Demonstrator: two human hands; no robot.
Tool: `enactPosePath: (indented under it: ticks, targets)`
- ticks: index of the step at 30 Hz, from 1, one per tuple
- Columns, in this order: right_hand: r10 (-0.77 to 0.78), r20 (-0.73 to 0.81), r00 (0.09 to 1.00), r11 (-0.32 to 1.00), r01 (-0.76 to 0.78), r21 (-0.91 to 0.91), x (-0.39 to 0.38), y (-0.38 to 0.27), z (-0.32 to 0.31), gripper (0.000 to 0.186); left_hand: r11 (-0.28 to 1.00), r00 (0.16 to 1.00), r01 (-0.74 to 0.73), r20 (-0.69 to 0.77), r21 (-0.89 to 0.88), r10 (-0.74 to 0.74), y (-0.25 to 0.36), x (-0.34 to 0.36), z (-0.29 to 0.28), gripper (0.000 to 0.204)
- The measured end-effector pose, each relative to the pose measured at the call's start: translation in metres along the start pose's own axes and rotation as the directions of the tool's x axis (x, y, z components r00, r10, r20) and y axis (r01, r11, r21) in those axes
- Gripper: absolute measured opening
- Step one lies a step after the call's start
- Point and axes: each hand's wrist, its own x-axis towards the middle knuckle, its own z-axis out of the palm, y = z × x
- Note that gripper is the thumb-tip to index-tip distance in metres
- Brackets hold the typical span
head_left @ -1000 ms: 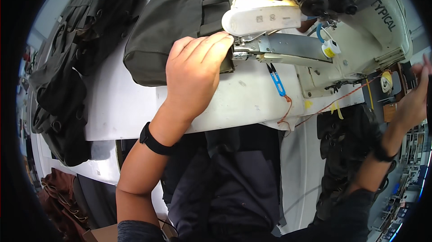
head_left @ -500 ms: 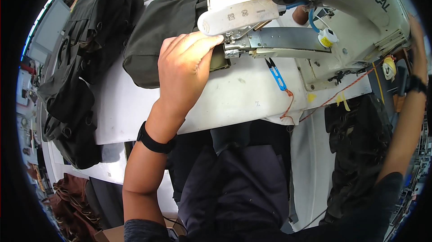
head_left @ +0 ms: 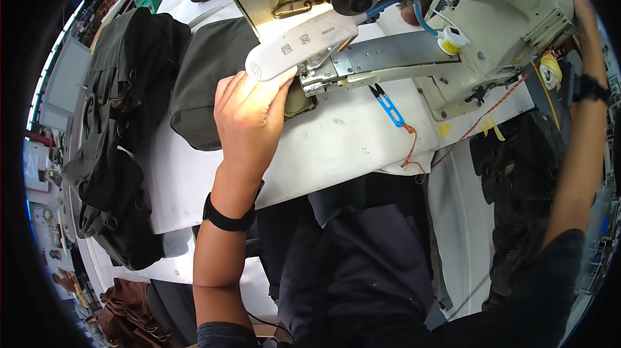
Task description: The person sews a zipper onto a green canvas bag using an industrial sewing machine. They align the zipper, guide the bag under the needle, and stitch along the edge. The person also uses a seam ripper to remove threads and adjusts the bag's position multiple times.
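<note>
My left hand (head_left: 247, 112) is at the needle end of a sewing machine (head_left: 440, 57), its fingers bent together and the thumb tip touching or close to the presser foot. What the fingertips pinch, if anything, is hidden. Behind and beneath this hand lies a dark green fabric bag (head_left: 200, 89), its near edge reaching the end of the narrow machine arm (head_left: 394, 57). My right hand (head_left: 584, 18) reaches up along the right end of the machine head; its fingers are blurred and mostly out of sight.
Blue thread snips (head_left: 390, 110) on an orange cord lie on the white table (head_left: 310, 154) below the machine arm. More dark green bags (head_left: 129, 70) are heaped along the left. Dark pieces (head_left: 517, 160) hang at the right, and brown ones (head_left: 132, 309) lie low on the left.
The view has shifted, so the machine sits farther left and tilted. My left hand stays by the presser foot; my right hand remains at the machine's right end, slightly higher in the picture.
</note>
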Motion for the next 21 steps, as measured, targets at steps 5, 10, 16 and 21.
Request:
enactPosePath:
  ticks: [5,10,16,21]
  targets:
    - [0.061,-0.377,0.924,0.983,0.010,0.183,-0.086,-0.001,0.027,0.063,0.996,0.998,-0.057,0.007,0.063,0.057,-0.002,0.000,0.002,0.018]
    - [0.278,-0.321,0.905,0.946,-0.199,0.257,-0.118,-0.006,0.028,0.062,0.996,0.996,-0.086,-0.029,0.039,0.087,-0.006,-0.003,0.003,0.019]
    - [0.328,-0.286,0.900,0.922,-0.238,0.307,-0.124,0.007,0.031,0.069,0.994,0.994,-0.104,-0.030,0.044,0.106,-0.004,0.000,0.003,0.015]
    - [0.306,-0.334,0.892,0.943,-0.234,0.238,-0.131,0.005,0.047,0.071,0.991,0.994,-0.106,-0.017,0.076,0.107,-0.004,-0.001,0.001,0.014]
